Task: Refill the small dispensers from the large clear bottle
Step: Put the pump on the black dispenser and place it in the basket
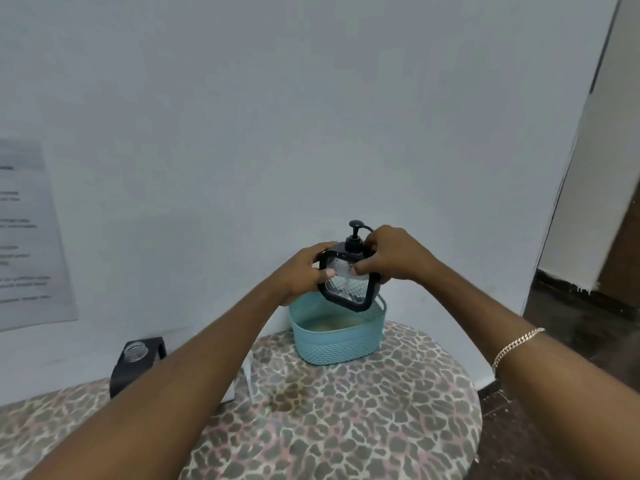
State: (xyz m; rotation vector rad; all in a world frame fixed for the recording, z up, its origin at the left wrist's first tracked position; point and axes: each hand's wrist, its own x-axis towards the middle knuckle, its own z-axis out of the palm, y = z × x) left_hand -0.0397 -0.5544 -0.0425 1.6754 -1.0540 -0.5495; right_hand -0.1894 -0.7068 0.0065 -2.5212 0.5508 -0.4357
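Note:
A small square dispenser [348,289] with clear textured glass, a black frame and a black pump top is held tilted in the air above a teal basket [337,341]. My left hand [304,275] grips its left side with the thumb on the glass. My right hand [388,259] grips its right shoulder beside the pump, thumb on the glass. A second container [135,362], black with an open clear threaded neck and no cap, stands at the left by the wall, partly hidden behind my left forearm.
The basket sits on a round surface with a leopard-print cover [346,410], close to the white wall. A printed paper sheet [27,237] hangs on the wall at the left. A dark floor and a doorway edge [588,306] lie to the right.

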